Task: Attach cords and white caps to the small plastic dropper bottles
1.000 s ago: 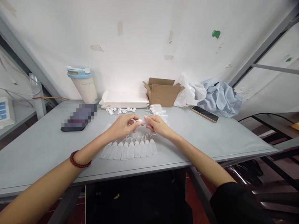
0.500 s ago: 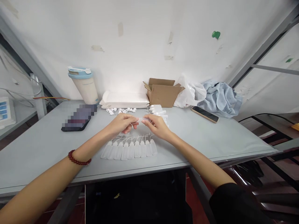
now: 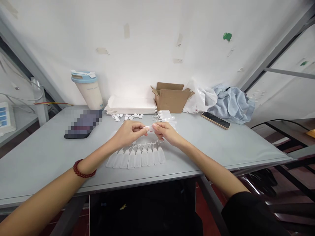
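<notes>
My left hand (image 3: 131,131) pinches a small white cap at the neck of a translucent bottle (image 3: 151,128). The bottle's body is mostly hidden in the closed fingers of my right hand (image 3: 165,131). Below both hands, several translucent bottles (image 3: 131,159) with thin bent tubes lie side by side in a row. Loose white caps (image 3: 129,116) are scattered behind my left hand. More translucent bottles (image 3: 167,115) lie beyond my right hand.
A tilted cup (image 3: 88,91) and a phone (image 3: 85,124) are at the left of the grey table (image 3: 209,154). Behind are white sheets (image 3: 131,105), an open cardboard box (image 3: 172,98), a plastic bag (image 3: 200,98) and blue cloth (image 3: 231,103). Another phone (image 3: 216,120) lies at the right.
My left thumb and fingers have shifted around the cap, and my right fingers have curled more around the bottle. Both hands stay close together over the table.
</notes>
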The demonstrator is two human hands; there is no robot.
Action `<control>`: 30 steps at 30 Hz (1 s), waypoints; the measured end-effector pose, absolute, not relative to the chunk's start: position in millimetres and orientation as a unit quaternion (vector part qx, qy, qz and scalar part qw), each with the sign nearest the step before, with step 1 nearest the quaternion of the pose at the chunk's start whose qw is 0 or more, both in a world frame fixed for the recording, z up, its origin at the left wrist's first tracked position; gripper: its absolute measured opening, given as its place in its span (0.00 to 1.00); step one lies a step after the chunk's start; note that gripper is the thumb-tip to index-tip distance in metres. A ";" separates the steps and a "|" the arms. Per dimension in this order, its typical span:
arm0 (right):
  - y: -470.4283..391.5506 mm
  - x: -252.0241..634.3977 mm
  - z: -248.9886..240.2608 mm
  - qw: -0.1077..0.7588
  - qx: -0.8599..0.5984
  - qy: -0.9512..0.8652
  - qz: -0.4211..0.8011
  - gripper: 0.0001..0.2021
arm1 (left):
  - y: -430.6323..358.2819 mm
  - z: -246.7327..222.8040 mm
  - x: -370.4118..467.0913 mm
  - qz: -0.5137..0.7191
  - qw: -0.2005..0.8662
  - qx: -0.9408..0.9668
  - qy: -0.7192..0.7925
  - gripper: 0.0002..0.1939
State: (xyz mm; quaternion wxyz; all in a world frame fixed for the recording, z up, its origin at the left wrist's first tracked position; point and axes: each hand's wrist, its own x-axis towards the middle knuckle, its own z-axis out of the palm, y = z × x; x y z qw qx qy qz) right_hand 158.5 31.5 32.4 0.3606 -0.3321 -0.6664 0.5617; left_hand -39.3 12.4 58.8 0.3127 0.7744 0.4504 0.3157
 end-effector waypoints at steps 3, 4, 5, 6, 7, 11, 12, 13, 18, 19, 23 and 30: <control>31.5 159.0 33.9 0.340 -0.316 -0.621 0.632 0.23 | 10.9 58.8 -38.6 0.317 0.284 0.795 0.433 0.17; 31.0 158.8 34.4 0.333 -0.316 -0.611 0.645 0.22 | 10.9 58.9 -38.4 0.318 0.275 0.799 0.430 0.17; 30.5 158.4 34.9 0.329 -0.318 -0.603 0.654 0.23 | 11.2 59.0 -38.2 0.319 0.267 0.801 0.431 0.17; 29.9 157.8 35.3 0.328 -0.322 -0.597 0.658 0.23 | 11.7 59.2 -38.0 0.319 0.262 0.801 0.434 0.17; 29.5 157.2 35.6 0.329 -0.326 -0.595 0.657 0.24 | 12.5 59.3 -37.8 0.319 0.262 0.798 0.438 0.17; 32.0 157.5 38.5 0.364 -0.350 -0.620 0.601 0.23 | 16.4 59.8 -38.0 0.326 0.277 0.780 0.458 0.18; 34.1 159.2 39.7 0.378 -0.360 -0.634 0.571 0.22 | 17.4 59.9 -38.4 0.329 0.278 0.773 0.465 0.18; 36.7 161.9 41.1 0.393 -0.374 -0.648 0.536 0.22 | 18.4 59.9 -39.0 0.334 0.279 0.766 0.474 0.18; 52.5 186.6 49.3 0.423 -0.457 -0.689 0.371 0.18 | 25.0 59.5 -44.8 0.361 0.278 0.724 0.518 0.14; 55.3 192.5 50.7 0.410 -0.473 -0.702 0.339 0.16 | 27.3 59.1 -46.6 0.365 0.270 0.721 0.524 0.14; 64.6 212.9 53.9 0.325 -0.524 -0.757 0.215 0.11 | 40.8 55.5 -57.4 0.361 0.196 0.721 0.558 0.11; 71.0 228.4 56.7 0.252 -0.582 -0.758 0.153 0.07 | 71.6 37.9 -83.7 0.302 0.065 0.740 0.598 0.14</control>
